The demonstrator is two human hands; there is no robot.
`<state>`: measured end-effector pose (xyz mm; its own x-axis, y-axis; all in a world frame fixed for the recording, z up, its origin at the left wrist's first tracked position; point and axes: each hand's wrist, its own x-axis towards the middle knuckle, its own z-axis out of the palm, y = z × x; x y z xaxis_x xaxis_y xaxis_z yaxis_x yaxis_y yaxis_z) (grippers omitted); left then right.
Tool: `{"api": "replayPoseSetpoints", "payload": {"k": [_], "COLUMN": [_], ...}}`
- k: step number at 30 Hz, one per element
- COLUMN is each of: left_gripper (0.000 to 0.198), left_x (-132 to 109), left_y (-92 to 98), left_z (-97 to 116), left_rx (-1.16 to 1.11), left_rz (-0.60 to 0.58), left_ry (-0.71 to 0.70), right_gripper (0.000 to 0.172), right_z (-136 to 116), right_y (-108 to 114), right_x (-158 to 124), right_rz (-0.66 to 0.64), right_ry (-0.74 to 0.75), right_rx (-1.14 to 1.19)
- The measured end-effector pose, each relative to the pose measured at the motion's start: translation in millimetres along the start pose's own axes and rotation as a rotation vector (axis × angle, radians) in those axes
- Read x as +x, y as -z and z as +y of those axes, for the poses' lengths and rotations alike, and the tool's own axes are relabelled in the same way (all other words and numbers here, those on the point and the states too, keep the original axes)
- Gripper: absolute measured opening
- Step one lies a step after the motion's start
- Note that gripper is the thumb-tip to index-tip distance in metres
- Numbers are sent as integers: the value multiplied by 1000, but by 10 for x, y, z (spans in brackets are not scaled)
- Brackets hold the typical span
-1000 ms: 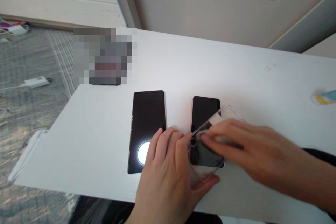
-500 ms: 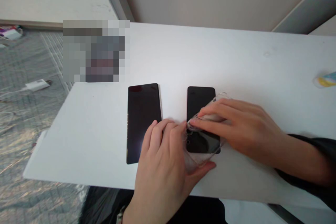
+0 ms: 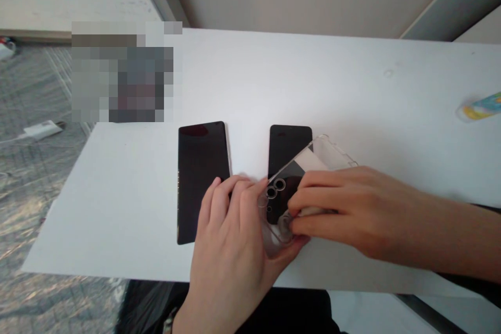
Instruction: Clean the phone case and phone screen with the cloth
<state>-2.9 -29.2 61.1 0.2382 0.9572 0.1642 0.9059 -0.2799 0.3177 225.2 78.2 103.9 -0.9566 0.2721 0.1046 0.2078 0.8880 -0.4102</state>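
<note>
A clear plastic phone case (image 3: 301,177) with ringed camera cutouts lies tilted across a black smartphone (image 3: 289,148), covering its lower part. My left hand (image 3: 230,224) grips the case's lower left side, its fingertips curled around the edge and its thumb beneath. My right hand (image 3: 344,209) presses its fingers on the case's lower end. A second black smartphone (image 3: 201,167) lies face up to the left, its lower right corner next to my left fingers.
Both phones lie on a white table (image 3: 313,83) whose back edge meets a beige wall. A pixelated patch (image 3: 125,70) hides something at the back left. A yellow and teal object (image 3: 479,107) sits at the right. A white charger (image 3: 41,130) lies on the grey floor.
The case has turned, and its camera rings now show beside my left fingers. My right fingers have moved down to its lower end. The whole scene has shifted slightly left in view.
</note>
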Motion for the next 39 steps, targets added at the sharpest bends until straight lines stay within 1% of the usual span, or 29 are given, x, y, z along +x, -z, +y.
{"api": "replayPoseSetpoints", "payload": {"k": [3, 5, 7, 8, 9, 10, 11, 13, 14, 15, 16, 18, 19, 20, 21, 23, 24, 25, 26, 28, 30, 31, 32, 34, 35, 36, 37, 39], "left_gripper": [83, 81, 79, 78, 77, 76, 76, 74, 74, 74, 73, 69, 68, 69, 70, 72, 71, 70, 69, 70, 72, 73, 73, 74, 74, 74, 74, 74], "left_x": [9, 10, 4, -1, -5, -9, -12, -12, -10, -7, -5, -1, 0, -1, -2, -5, -6, -6, -6, -3, 1, 3, 6, 13, 19, 24, 30, 40], "left_y": [-2, 0, 6, 10, 13, 14, 14, 7, 3, -1, -5, -8, -8, -9, -10, -20, -29, -41, -56, -83, -97, -97, -94, -81, -76, -74, -75, -87], "left_z": [0, -2, -7, -11, -14, -16, -18, -16, -12, -8, -4, 2, 3, 1, -2, -13, -21, -30, -40, -60, -76, -82, -85, -86, -85, -84, -83, -85], "left_rx": [20, 22, 12, 2, -7, -15, -18, -13, -10, -7, -4, 0, 4, 9, 15, 28, 38, 48, 60, 87, 116, 131, 144, 164, 173, 182, 191, 209], "left_rz": [3, 3, 1, 1, 1, 2, 2, 5, 7, 10, 13, 20, 21, 23, 24, 39, 51, 66, 81, 109, 132, 144, 155, 170, 177, 181, 188, 205], "left_ry": [-4, -2, -7, -12, -13, -13, -8, 4, 7, 8, 10, 11, 9, 7, 4, -3, -10, -23, -39, -71, -96, -105, -111, -119, -122, -124, -126, -136], "right_gripper": [41, 42, 31, 26, 23, 24, 26, 32, 33, 32, 29, 23, 21, 21, 22, 28, 30, 31, 30, 27, 23, 23, 24, 25, 26, 26, 25, 20], "right_z": [74, 100, 58, 24, -5, -22, -24, -2, 8, 9, 3, -10, -1, 25, 62, 141, 161, 164, 152, 117, 120, 140, 164, 187, 173, 140, 94, 4], "right_y": [69, 74, 4, -41, -79, -100, -103, -79, -70, -71, -83, -112, -110, -88, -47, 64, 109, 134, 133, 77, 22, 19, 32, 63, 57, 28, -25, -161], "right_x": [-54, -73, -40, -10, 19, 41, 54, 55, 53, 54, 61, 78, 78, 67, 43, -25, -56, -76, -81, -55, -18, -10, -12, -33, -39, -36, -19, 41], "right_rz": [29, 53, 46, 47, 35, 39, 51, 79, 91, 97, 101, 104, 102, 98, 97, 93, 81, 52, 21, -29, 3, 27, 48, 60, 55, 44, 40, 53], "right_ry": [-95, -147, -104, -38, 15, 42, 26, -114, -172, -194, -158, -10, 34, 30, -16, -163, -222, -246, -234, -122, -49, -69, -122, -274, -321, -319, -271, -92], "right_rx": [-205, -247, -131, -71, -52, -83, -150, -315, -358, -358, -305, -171, -151, -187, -250, -347, -339, -282, -194, 4, 28, -32, -120, -265, -286, -258, -196, -52]}}
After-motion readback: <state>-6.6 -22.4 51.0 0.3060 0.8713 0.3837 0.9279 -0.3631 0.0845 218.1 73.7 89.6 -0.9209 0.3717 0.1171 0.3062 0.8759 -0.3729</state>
